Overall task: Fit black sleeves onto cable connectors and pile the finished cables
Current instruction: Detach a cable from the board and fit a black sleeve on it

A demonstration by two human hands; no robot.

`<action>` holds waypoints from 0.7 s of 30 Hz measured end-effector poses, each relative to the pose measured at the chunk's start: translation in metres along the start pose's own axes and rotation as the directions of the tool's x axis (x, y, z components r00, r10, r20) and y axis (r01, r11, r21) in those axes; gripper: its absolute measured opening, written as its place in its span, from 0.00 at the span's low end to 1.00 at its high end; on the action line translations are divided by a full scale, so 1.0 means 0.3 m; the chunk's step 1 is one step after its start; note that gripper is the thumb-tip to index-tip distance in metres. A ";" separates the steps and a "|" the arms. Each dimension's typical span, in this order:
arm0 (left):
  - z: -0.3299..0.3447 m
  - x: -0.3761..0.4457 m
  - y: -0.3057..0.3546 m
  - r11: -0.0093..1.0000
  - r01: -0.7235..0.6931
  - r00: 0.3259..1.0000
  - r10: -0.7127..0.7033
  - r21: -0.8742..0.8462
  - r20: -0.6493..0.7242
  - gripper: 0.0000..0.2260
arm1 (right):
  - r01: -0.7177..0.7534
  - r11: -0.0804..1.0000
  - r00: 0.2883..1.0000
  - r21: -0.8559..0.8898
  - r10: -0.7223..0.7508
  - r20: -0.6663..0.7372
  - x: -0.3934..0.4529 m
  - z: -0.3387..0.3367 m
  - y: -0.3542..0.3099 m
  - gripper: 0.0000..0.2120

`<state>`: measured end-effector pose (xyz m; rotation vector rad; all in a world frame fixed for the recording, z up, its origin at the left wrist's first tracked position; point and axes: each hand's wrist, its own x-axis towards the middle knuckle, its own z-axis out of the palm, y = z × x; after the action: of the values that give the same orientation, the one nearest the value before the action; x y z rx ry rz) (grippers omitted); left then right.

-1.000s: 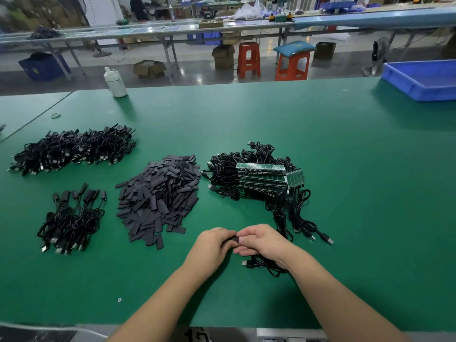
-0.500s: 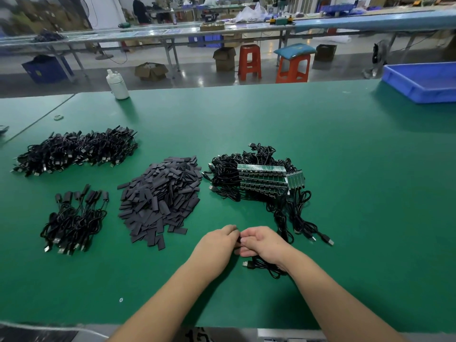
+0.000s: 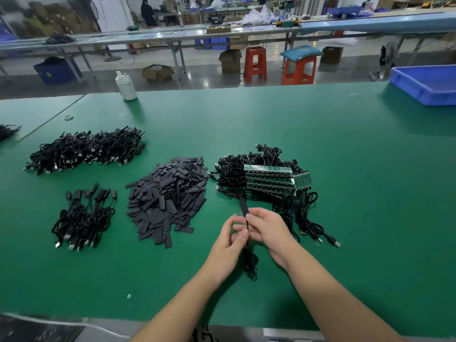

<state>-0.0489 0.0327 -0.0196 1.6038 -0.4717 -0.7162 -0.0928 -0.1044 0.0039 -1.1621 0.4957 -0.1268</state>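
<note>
The sleeved cable stands upright near the green table's near edge, its black sleeve poking above the right hand, which pinches it; the left hand curls round the cord below. One sleeve heap lies mid-table, with three cable piles: far-left, near-left, and one with circuit boards. Bare green stretches toward the right edge.

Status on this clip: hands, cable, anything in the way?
Right hand pinches sleeved cable; left hand at its cord. Sleeve on, upright. Nothing blocking.
</note>
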 end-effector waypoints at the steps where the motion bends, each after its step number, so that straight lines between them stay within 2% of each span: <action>1: 0.003 -0.005 0.006 0.998 -0.008 1.000 0.009 -0.054 0.018 0.18 | 0.025 0.999 1.000 0.043 -0.024 -0.014 0.001 0.012 -0.018 0.10; 3: 0.009 -0.014 0.021 0.995 -0.017 1.000 0.019 -0.100 0.017 0.12 | 0.085 0.994 0.996 0.062 -0.083 -0.031 0.002 0.034 -0.053 0.10; 5: 0.005 -0.015 0.030 0.997 -0.043 0.999 0.043 -0.060 -0.001 0.05 | 0.130 0.991 0.991 0.041 -0.129 -0.039 0.001 0.053 -0.082 0.10; 8: -0.014 -0.026 0.059 0.995 -0.095 0.995 0.095 0.015 0.011 0.07 | 0.167 0.983 0.984 0.073 -0.161 -0.079 -0.002 0.064 -0.116 0.08; 11: -0.048 -0.044 0.087 0.991 -0.133 0.988 0.130 0.027 0.089 0.09 | 0.182 0.978 0.977 0.100 -0.168 -0.129 -0.003 0.061 -0.139 0.07; 15: -0.092 -0.052 0.113 0.998 -0.048 0.980 0.054 -0.035 0.192 0.11 | 0.158 0.983 0.979 0.092 -0.144 -0.144 -0.004 0.056 -0.141 0.07; 18: -0.106 -0.038 0.117 1.000 0.029 0.993 -0.030 0.013 0.117 0.07 | 0.131 0.991 0.987 0.014 -0.129 -0.094 -0.010 0.071 -0.133 0.07; 21: -0.121 -0.028 0.113 0.994 0.027 0.999 -0.031 0.109 0.039 0.03 | 0.130 0.976 0.988 -0.177 -0.144 -0.064 -0.012 0.080 -0.138 0.07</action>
<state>-0.0267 0.0592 0.0170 1.7033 -0.5254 -0.7569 -0.0789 -0.0995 0.0496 -1.3654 0.5015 -0.2527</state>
